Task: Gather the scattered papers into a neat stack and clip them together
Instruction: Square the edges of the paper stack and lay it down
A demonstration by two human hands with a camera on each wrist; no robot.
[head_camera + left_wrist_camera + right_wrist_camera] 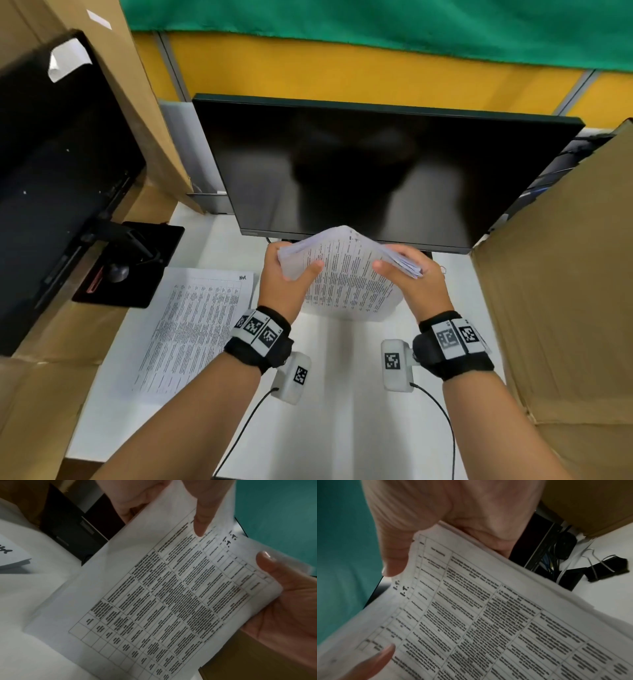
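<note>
Both hands hold a stack of printed papers point(346, 274) nearly upright above the white table point(342, 377), in front of the monitor. My left hand point(298, 274) grips its left edge, thumb on the front sheet. My right hand point(397, 263) grips the right edge, where the sheet edges fan unevenly. The left wrist view shows the stack point(171, 595) bent against my left palm point(283, 595). Close up in the right wrist view, the stack point(488, 615) hangs under my right hand point(453, 513). A black binder clip point(607, 568) lies on the table beyond. More printed paper point(195, 329) lies flat at the left.
A dark monitor point(376, 171) stands right behind the hands. A large cardboard box point(565, 274) walls the right side. On the left, a second black monitor point(51, 171) leans on cardboard, its stand base point(126, 260) on the table. Cables point(556, 561) hang behind the clip.
</note>
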